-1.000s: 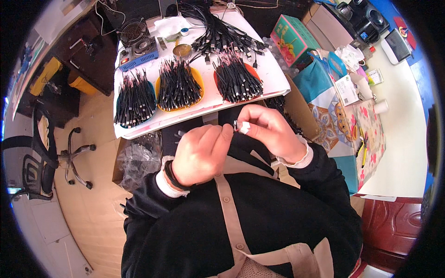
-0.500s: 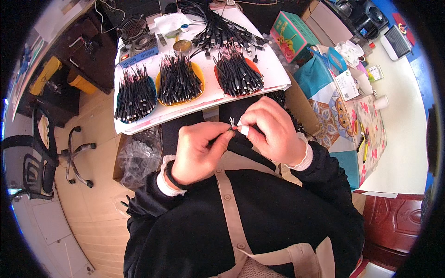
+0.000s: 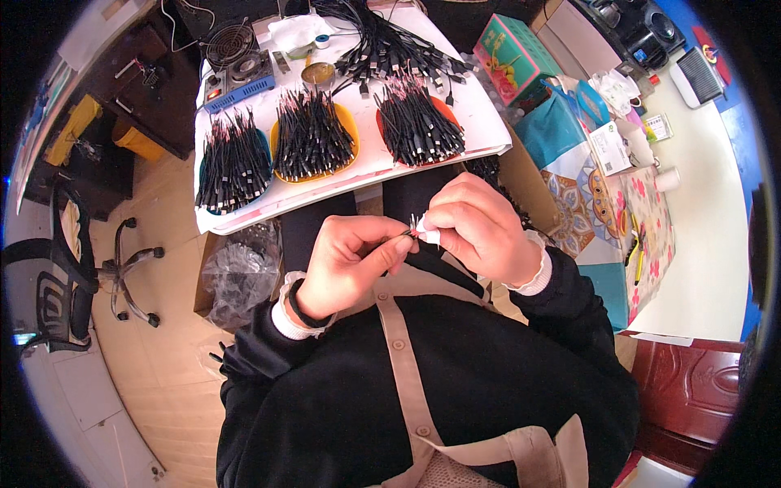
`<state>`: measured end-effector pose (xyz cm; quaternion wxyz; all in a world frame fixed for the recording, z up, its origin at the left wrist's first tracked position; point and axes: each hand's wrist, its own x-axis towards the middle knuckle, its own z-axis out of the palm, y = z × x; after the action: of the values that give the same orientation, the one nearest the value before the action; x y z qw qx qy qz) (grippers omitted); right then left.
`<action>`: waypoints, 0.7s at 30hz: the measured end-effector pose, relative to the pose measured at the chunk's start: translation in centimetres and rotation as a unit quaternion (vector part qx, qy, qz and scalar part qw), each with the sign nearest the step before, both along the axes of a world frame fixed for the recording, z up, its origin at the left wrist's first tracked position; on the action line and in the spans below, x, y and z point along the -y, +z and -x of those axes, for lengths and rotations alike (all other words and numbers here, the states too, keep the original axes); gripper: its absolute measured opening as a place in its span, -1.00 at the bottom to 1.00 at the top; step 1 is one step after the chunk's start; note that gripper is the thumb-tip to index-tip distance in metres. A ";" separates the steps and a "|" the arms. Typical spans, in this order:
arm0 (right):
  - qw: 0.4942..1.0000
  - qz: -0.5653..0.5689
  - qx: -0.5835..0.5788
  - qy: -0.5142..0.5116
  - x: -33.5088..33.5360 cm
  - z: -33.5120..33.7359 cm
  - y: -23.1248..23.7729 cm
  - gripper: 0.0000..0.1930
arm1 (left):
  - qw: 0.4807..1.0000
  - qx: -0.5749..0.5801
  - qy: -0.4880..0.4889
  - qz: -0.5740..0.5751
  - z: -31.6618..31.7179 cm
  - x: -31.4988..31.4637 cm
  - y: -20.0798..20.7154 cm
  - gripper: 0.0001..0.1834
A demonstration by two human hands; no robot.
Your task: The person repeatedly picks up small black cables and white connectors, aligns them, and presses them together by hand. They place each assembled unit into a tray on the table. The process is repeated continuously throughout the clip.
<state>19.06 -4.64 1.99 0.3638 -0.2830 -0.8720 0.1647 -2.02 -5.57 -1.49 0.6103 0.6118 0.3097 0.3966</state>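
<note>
My left hand [image 3: 346, 264] is closed, its thumb and forefinger pinching a short black cable with fine bare wires [image 3: 413, 222] sticking up at its end. Against it, the fingertips of my right hand [image 3: 480, 232] are pressed together at the reddish wires. Something white [image 3: 428, 234], tape or a wrap, is at the right thumb and forefinger. Most of the cable is hidden by my fingers. Beyond my hands, bundles of black cables lie in a blue tray [image 3: 268, 172], a yellow tray [image 3: 354, 137] and a red tray [image 3: 450, 115] on a white table [image 3: 366, 184].
A small blue-and-metal heater with a round dish [image 3: 318, 73] beside it stands at the back left. Loose black USB cables [image 3: 390, 50] are heaped behind the trays. To the right are a green box [image 3: 514, 58] and a patterned bag [image 3: 582, 191]. A plastic bag [image 3: 240, 272] lies below left.
Both hands have shifted slightly to the right together, still pinching the cable. The right fingers have moved closer around the wire ends. The view has tilted a little.
</note>
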 end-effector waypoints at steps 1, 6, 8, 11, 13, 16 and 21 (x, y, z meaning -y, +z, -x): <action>1.000 -0.019 0.011 -0.012 0.0 0.2 0.0 -0.76 | 1.000 -0.004 0.005 -0.015 -0.1 0.0 0.0 -0.92; 0.946 0.309 -0.098 0.007 0.5 0.4 -0.2 -0.84 | 0.977 -0.058 0.050 -0.199 0.3 -0.1 -0.3 -0.91; 0.949 0.295 -0.108 0.029 0.5 0.2 0.0 -0.79 | 0.996 0.054 -0.048 -0.054 1.0 -0.3 -0.3 -0.91; 0.969 0.223 -0.088 0.058 0.5 0.1 0.4 -0.78 | 0.988 0.095 -0.118 0.032 1.3 -0.5 -0.2 -0.89; 0.984 0.143 -0.056 0.094 0.6 0.2 0.7 -0.80 | 0.984 0.097 -0.137 0.054 1.2 -0.4 -0.1 -0.88; 0.989 0.132 -0.036 0.048 1.3 0.3 1.0 -0.83 | 0.982 0.124 -0.127 0.067 0.8 0.0 -0.1 -0.88; 0.994 0.100 -0.053 0.003 1.7 0.1 0.6 -0.90 | 0.972 0.213 -0.070 0.069 0.2 0.8 -0.8 -0.90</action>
<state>19.00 -6.29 2.62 0.3789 -0.3058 -0.8317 0.2667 -2.22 -6.33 -2.28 0.7292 0.4900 0.1550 0.4518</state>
